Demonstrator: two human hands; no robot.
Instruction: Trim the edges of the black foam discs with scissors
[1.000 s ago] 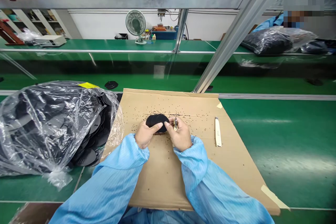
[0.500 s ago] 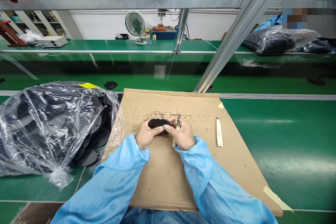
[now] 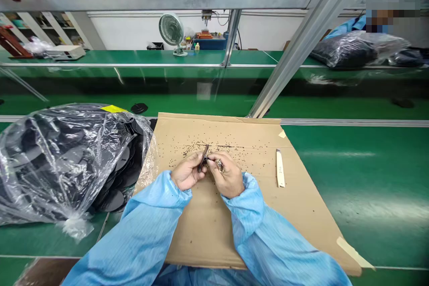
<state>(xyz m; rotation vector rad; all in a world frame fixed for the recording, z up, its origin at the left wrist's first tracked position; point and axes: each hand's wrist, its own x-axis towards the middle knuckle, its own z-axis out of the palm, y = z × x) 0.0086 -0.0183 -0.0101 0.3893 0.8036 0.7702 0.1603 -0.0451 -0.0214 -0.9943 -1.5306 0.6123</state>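
My left hand (image 3: 186,173) is closed on a thin black disc (image 3: 203,157), held nearly edge-on above the cardboard. My right hand (image 3: 228,176) has a small tool with a metal end (image 3: 220,165) tucked in its curled fingers; most of the tool is hidden. The right thumb and index fingertip pinch at the disc's right side, where a small dark bit shows. Beneath both hands lies the cardboard sheet (image 3: 208,228), strewn with tiny black crumbs. A flat cream-coloured cutter-like tool (image 3: 280,169) rests on the cardboard, right of my right hand.
A clear plastic bag (image 3: 63,161) full of black discs bulges at the left, overlapping the cardboard. One dark disc (image 3: 139,108) lies behind it. A slanted metal post (image 3: 301,49) rises beyond the cardboard. A fan (image 3: 171,29) stands on the far bench, and a person in blue is at upper right.
The disc has turned from showing its broad dark side to nearly edge-on. My right hand has rolled over, with its fingertips now at the disc's side and the tool mostly covered.
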